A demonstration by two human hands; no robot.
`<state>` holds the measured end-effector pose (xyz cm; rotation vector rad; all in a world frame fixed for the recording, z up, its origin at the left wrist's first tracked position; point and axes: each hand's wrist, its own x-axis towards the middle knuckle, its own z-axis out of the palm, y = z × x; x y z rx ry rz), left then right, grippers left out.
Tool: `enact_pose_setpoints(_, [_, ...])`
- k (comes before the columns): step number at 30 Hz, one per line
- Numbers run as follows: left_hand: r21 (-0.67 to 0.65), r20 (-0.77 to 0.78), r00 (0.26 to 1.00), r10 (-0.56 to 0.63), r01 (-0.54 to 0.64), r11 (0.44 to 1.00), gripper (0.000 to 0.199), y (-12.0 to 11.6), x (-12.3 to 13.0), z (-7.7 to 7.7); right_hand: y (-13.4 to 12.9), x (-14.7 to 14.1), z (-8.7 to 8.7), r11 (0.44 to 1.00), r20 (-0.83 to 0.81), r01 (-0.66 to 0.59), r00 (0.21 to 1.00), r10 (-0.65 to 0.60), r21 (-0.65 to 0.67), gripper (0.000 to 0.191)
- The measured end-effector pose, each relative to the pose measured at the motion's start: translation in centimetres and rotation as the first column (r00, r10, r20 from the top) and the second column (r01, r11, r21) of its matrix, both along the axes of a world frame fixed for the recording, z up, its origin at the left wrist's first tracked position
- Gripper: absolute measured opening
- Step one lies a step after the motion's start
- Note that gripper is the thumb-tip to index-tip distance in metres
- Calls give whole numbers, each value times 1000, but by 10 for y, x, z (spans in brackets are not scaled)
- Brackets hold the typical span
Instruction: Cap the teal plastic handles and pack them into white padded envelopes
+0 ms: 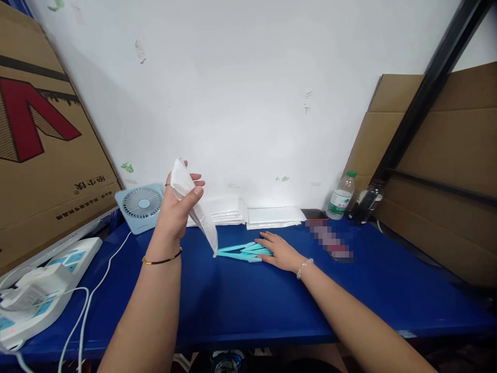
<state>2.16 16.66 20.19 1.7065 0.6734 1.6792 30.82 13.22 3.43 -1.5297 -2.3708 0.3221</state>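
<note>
My left hand (185, 194) is raised over the table's left middle, its thumb pressed on a thin white packet (202, 220). The packet hangs down at a slant, its lower tip beside the turquoise strips. My right hand (280, 252) lies palm down with fingers spread over the right end of the turquoise strips (243, 253), which rest on the blue table (248, 305). Behind them, against the wall, lie a stack of white packets (225, 210) and a second, lower white stack (275, 215).
A light blue fan (143, 204) and a power strip (58, 290) with white cables are on the left. At the right back stand a green-capped bottle (341, 197) and a dark bottle (365, 203), near a phone (315, 213). Cardboard (42, 129) borders the left side.
</note>
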Motion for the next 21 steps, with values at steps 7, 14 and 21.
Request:
enact_pose_setpoints(7, [21, -724, 686, 67, -76, 997, 85, 13, -14, -23, -2, 1, 2, 999, -23, -16, 1000, 15, -47, 66])
enact_pose_setpoints(14, [-109, -994, 31, -105, -355, 928, 115, 38, -18, -105, -15, 2, 8, 992, -96, -92, 992, 84, -82, 67])
enact_pose_setpoints(21, [-3, -994, 106, 10, -123, 992, 18, 32, 38, -124, -3, 18, 12, 993, -291, 69, 956, -39, 96, 31])
